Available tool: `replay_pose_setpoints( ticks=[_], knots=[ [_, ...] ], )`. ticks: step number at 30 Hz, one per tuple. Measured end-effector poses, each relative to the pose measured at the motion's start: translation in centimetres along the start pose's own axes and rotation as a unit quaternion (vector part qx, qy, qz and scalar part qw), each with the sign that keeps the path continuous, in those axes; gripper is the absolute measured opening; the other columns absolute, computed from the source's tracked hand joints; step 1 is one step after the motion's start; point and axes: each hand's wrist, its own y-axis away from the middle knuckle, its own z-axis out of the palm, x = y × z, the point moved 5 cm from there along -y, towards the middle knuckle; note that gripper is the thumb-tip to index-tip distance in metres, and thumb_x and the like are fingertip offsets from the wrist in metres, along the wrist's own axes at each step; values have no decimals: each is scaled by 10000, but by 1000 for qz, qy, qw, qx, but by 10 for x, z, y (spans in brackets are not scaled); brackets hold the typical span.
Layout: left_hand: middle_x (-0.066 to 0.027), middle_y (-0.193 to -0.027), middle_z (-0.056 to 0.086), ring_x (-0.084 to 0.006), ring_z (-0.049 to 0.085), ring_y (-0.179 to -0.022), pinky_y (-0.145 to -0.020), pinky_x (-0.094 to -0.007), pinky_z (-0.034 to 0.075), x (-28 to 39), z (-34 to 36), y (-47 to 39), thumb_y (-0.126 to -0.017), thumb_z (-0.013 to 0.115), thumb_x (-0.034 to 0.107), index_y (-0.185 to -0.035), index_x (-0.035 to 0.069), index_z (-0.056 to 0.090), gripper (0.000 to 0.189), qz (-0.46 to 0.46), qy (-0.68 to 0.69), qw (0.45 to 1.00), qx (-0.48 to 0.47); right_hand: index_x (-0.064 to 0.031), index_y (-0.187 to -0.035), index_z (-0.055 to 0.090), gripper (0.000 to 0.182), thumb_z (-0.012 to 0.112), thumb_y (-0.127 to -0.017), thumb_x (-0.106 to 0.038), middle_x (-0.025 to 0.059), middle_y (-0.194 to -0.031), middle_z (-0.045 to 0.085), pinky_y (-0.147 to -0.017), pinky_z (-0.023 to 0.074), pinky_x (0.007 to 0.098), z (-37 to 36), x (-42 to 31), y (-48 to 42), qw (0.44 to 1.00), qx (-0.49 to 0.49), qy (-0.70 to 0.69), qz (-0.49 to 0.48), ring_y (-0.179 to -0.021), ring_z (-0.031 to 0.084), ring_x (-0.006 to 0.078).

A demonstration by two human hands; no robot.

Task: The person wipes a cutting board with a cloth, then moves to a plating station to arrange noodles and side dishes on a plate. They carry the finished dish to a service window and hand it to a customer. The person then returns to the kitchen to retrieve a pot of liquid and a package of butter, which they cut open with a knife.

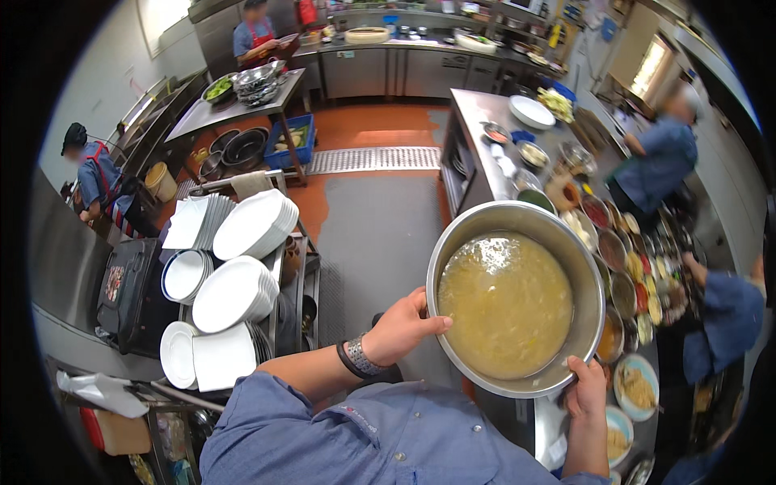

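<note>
A large round stainless steel pot (pixel 444 242) is held up in front of my body, with cloudy yellowish liquid (pixel 506 309) inside. My left hand (pixel 409 327) grips its left side, the thumb hooked over the rim. On the lower right of the rim, my right hand (pixel 585 385) holds on with its thumb on top. Most of the fingers are hidden under or behind the pot. The liquid has a shiny, partly foamy surface and small pale bits in it. To the pot's right lies a counter crowded with bowls of ingredients.
Stacked white plates (pixel 233 291) fill a metal cart at left. A steel worktable (pixel 479 121) stands ahead right, bowls of ingredients (pixel 612 248) beside it. Two people (pixel 661 145) (pixel 724 321) are at right, two more (pixel 257 36) (pixel 100 176) at left. A floor grate (pixel 376 159) crosses the aisle.
</note>
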Motion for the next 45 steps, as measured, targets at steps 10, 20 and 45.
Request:
replay_pose_setpoints(
  ticks=[10, 20, 45],
  knots=[
    [-18, -1027, 634, -96, 557, -921, -855, -266, 439, 124, -243, -230, -867, 628, 58, -1186, 13, 552, 331, 14, 50, 992, 111, 51, -1097, 588, 238, 578, -871, -24, 118, -1021, 660, -827, 501, 339, 250, -44, -328, 994, -94, 8, 58, -893, 632, 209],
    [-32, -1047, 634, -114, 573, -925, -850, -273, 441, 206, -453, -506, -862, 598, 14, -1135, 13, 574, 274, 39, 69, 977, 198, 78, -1084, 603, 256, 592, -853, -33, 122, -992, 668, -787, 514, 316, 469, -102, -661, 986, -161, 21, 49, -859, 645, 188],
    [-70, -1086, 642, -146, 586, -996, -915, -305, 439, 463, -684, -1395, -874, 561, -17, -1141, -12, 568, 267, -82, -8, 986, -146, 68, -1092, 604, 265, 608, -873, -80, 148, -1017, 669, -823, 520, 344, 677, -307, -1302, 977, 173, -124, 20, -889, 651, 210]
  ],
)
